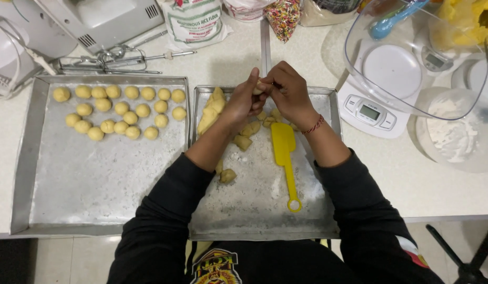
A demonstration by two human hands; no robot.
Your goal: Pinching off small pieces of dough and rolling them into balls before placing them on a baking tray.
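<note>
Yellow dough balls (119, 112) sat in rows on the left tray (96, 184), at nine o'clock from the hands. Left hand (243, 102) and right hand (289, 93) met over the right tray (265, 210), both pinching one dough piece (260, 87); spatula (285, 158) lay lengthwise at six o'clock.

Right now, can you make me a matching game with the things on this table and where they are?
Things:
1. dough balls
2. yellow spatula
3. kitchen scale
4. small dough piece

Places:
A. pinched between the left hand and right hand
B. lying on the floury right tray
C. in rows on the left tray
D. under the clear bowl

Pairs: 1-C, 2-B, 3-D, 4-A
</note>
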